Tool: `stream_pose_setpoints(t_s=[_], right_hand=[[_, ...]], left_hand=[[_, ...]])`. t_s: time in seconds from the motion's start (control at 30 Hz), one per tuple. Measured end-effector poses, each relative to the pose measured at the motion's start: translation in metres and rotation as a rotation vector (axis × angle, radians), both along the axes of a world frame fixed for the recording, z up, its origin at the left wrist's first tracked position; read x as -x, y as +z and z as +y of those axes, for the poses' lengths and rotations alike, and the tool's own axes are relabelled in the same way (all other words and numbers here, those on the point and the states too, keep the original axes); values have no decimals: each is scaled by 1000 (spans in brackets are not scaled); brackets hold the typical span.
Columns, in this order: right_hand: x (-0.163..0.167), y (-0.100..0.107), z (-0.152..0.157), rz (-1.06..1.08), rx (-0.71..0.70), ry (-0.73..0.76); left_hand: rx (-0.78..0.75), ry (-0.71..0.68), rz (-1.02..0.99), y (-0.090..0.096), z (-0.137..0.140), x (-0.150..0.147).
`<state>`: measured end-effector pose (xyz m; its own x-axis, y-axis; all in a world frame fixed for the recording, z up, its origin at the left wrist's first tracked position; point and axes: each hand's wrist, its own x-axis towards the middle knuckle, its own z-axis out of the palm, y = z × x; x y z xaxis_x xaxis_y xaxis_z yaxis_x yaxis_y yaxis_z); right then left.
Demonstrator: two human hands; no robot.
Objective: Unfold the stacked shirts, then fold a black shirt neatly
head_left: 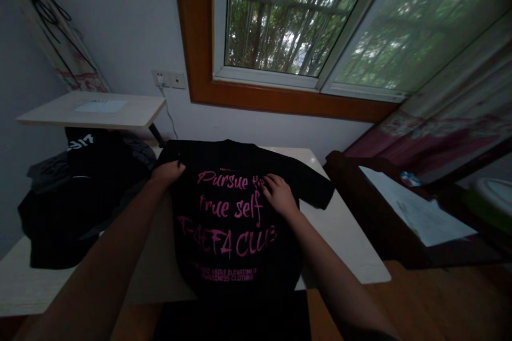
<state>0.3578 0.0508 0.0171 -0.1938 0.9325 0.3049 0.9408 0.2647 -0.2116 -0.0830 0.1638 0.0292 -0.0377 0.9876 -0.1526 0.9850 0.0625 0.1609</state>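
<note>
A black T-shirt (236,224) with pink lettering lies spread on the table, back side up, its collar toward the wall. Its lower part hangs over the near table edge. My left hand (170,172) is closed on the shirt's fabric by the left sleeve, with its fingertips partly hidden in the dark cloth. On the upper right of the print rests my right hand (280,194), fingers stretched out over the lettering and holding nothing. The right sleeve extends flat past this hand.
Dark folded clothes (88,192) are heaped on the pale table (344,240) at the left, under a raised shelf (140,112) bearing a paper sheet (101,106). A window (296,26) is behind. Dark furniture (360,213) with papers (416,208) stands at the right.
</note>
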Motion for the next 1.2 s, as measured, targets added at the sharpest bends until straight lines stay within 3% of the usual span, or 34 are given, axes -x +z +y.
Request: stream_pose_setpoints(t_s=[0.2,0.47,0.67,0.83,0.97,1.2], right_hand=[[1,-2,23,16,-7,35],[1,0,20,14,3,15],[4,3,3,-19,-27,-62],[-4,6,-28,-96,-69,-160],[-18,8,-55,-151,-87,-263],[-28,-1,-54,-148,-131,-223]], left_hand=[[-48,10,47,-2,6,-6],[-253,41,127,-8,-29,-23],[-522,-159,168,-2,-73,-31],[-431,-228,223,6,-111,-32],[-404,-272,184,0,-130,-24],[-428,-285,96,-18,-123,-15]])
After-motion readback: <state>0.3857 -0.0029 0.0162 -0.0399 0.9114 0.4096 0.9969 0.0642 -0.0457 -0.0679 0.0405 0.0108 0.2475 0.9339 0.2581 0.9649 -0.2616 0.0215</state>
